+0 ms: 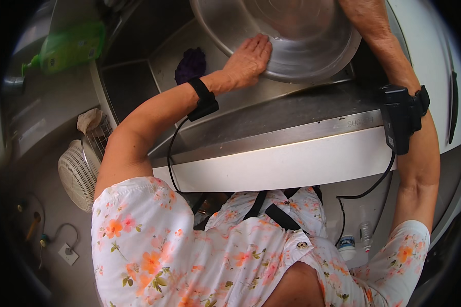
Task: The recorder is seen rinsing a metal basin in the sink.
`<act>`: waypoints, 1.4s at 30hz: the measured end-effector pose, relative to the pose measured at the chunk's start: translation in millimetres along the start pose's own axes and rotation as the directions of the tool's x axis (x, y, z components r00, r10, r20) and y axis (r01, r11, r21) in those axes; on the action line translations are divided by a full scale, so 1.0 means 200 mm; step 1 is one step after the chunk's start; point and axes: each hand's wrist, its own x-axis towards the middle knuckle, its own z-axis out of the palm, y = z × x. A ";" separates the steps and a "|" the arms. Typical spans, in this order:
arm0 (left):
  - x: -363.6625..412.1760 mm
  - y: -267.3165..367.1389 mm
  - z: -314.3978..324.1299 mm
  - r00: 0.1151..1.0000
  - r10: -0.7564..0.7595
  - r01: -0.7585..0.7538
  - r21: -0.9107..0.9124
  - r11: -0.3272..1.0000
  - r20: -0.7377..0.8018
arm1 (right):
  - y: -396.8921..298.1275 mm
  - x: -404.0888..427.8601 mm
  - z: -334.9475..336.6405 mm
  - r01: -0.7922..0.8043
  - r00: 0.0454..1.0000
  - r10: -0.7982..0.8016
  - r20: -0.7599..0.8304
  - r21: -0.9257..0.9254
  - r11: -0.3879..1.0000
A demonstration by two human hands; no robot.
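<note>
A large round stainless-steel basin [303,57] is at the top over the sink, its inner side showing and wet with drops. My left hand [249,57] lies across the basin's near-left rim, its fingers together and flat on the inner wall; the thumb is hidden. At the basin's right edge is my right hand [359,9], cut off by the top of the picture, so its fingers do not show. Left of the basin, a crumpled dark purple cloth [191,65] lies in the metal sink [215,40].
A green pump bottle [73,50] is on the left counter [42,111]. Below it are a wire basket [101,136] and a cream plastic colander [77,174]. The sink's steel front edge [269,138] runs before me. A white tub [346,245] and a clear bottle [365,232] are low at right.
</note>
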 end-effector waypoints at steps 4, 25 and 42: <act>0.11 0.27 -0.06 0.991 0.107 -0.129 -0.397 0.909 -0.077 | -0.02 0.01 -0.12 0.180 0.981 -0.154 0.122 -0.244 0.953; -0.09 -0.37 -0.04 0.994 0.103 -0.090 0.291 0.953 -0.030 | 0.16 0.02 0.04 0.275 0.955 -0.294 -0.031 -0.267 0.923; -0.10 -0.14 -0.03 0.995 -0.011 -0.014 0.245 0.969 0.103 | 0.18 0.02 0.02 0.066 0.997 -0.066 0.040 -0.001 0.998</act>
